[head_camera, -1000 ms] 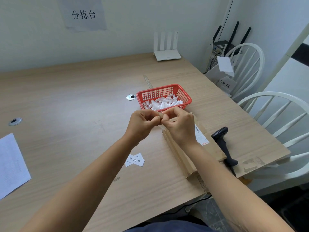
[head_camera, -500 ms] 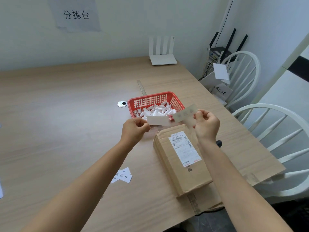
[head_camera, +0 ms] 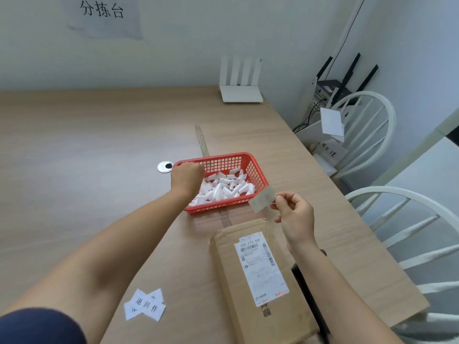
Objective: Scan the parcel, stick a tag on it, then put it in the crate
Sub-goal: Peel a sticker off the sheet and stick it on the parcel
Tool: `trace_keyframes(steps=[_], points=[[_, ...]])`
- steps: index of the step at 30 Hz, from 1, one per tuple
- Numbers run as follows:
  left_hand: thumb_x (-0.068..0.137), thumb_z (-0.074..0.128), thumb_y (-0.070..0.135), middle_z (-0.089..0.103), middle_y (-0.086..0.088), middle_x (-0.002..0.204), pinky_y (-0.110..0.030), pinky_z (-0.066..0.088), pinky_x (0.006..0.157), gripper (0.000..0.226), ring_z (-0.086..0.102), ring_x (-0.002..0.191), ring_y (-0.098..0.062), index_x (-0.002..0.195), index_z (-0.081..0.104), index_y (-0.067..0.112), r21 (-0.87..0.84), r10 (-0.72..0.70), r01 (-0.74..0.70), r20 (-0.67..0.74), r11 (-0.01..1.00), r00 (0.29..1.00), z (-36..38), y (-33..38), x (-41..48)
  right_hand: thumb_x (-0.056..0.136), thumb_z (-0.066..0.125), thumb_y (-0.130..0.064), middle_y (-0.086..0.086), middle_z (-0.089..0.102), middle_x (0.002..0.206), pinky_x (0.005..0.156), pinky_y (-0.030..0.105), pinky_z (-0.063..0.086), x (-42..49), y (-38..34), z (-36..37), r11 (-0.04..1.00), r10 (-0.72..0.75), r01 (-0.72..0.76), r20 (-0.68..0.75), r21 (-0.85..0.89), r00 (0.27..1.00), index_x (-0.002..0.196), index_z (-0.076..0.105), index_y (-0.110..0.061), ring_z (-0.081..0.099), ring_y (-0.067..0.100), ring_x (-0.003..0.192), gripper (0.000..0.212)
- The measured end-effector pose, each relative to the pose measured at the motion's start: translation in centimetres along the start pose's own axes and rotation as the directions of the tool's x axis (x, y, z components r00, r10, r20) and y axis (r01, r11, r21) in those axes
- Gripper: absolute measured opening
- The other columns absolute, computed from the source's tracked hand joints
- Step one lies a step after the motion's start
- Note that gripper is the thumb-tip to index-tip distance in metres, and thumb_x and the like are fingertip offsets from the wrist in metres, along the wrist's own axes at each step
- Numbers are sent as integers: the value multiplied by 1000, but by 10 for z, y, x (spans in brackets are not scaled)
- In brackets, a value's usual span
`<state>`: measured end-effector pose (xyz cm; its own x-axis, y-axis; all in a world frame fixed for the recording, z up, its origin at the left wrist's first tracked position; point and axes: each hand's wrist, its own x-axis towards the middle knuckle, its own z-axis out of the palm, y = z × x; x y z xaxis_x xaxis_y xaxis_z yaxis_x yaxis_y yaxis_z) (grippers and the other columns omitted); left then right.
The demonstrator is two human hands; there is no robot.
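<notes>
A brown cardboard parcel [head_camera: 248, 299] lies flat on the table in front of me, its white shipping label [head_camera: 260, 266] facing up. My right hand [head_camera: 295, 217] hovers above the parcel's far end and pinches a small translucent tag [head_camera: 262, 199] by one edge. My left hand [head_camera: 187, 176] reaches over the left side of the red mesh basket [head_camera: 258, 173], fingers curled down among the white paper scraps inside; what they hold is hidden. A black scanner [head_camera: 306, 284] lies right of the parcel, mostly covered by my right forearm.
Several printed white slips [head_camera: 145, 304] lie at the near left. A white router [head_camera: 241, 94] stands at the table's far edge. A cable grommet [head_camera: 165, 167] sits left of the basket. Two white chairs [head_camera: 409, 219] stand beyond the table's right edge, with a box of papers [head_camera: 323, 135].
My hands pulled apart over the parcel, separating a white backing strip from the tag. The left hand then carried the strip forward to the red basket. The right hand kept the tag.
</notes>
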<state>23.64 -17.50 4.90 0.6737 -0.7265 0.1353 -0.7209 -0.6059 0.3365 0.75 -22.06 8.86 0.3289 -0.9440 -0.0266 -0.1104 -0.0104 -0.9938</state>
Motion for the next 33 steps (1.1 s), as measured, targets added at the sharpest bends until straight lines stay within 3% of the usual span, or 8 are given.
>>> trace_keyframes(steps=[4,8,12,15,19,26,29,33], points=[[91,45,15,69,-15,107,-37,50,73,26,63,97,-33,106,64,6,23,-20,19,67,1000,998,10,0,4,89,52,-2,2,60,71,41,12,48,8,13,7,1000,18,-18,8,-14,1000,73,55,-18,61,10,65,23],[90,51,20,72,-10,100,-37,52,76,25,63,90,-25,101,69,6,-295,-15,51,124,954,992,13,13,-28,91,51,-3,5,62,76,47,15,54,8,22,14,1000,-5,5,-1,-25,1000,74,53,-20,68,5,62,23],[89,57,18,68,-5,81,-32,51,74,14,63,82,-19,88,69,11,-823,-62,329,340,462,938,-5,46,-79,87,56,-1,4,65,78,65,25,59,1,29,22,968,-173,176,33,-177,984,78,58,-15,68,22,75,17],[86,61,19,69,-4,80,-24,50,69,9,65,76,-15,82,68,15,-885,-72,379,374,270,925,-11,63,-104,81,60,6,13,68,85,69,0,47,-9,30,23,864,-398,415,118,-286,910,87,66,1,63,17,78,10],[85,63,9,66,-2,75,-24,51,67,12,65,69,-11,76,65,16,-910,-198,402,378,100,904,-18,78,-116,78,62,11,21,69,95,76,-5,43,-17,36,18,756,-548,593,225,-279,805,88,67,6,62,16,87,11],[86,59,1,66,-5,78,-14,54,52,13,64,70,-15,78,63,10,-915,-313,378,321,141,894,-15,84,-123,84,59,-11,-3,64,104,66,14,56,-11,40,-4,812,-510,546,206,-206,835,102,66,-8,68,17,82,20],[86,59,1,66,-5,78,-13,54,49,19,64,71,-15,73,61,15,-884,-270,369,295,287,917,-13,81,-123,85,57,-31,-5,61,111,79,45,57,8,42,-10,945,-193,240,213,-224,958,118,56,-17,66,26,92,36],[84,62,5,65,-6,79,-17,54,54,18,64,77,-19,71,59,17,-806,-253,383,296,452,921,-1,77,-122,83,66,-20,5,65,96,82,37,54,30,45,-13,983,23,33,301,-181,953,110,61,-7,63,21,93,31]])
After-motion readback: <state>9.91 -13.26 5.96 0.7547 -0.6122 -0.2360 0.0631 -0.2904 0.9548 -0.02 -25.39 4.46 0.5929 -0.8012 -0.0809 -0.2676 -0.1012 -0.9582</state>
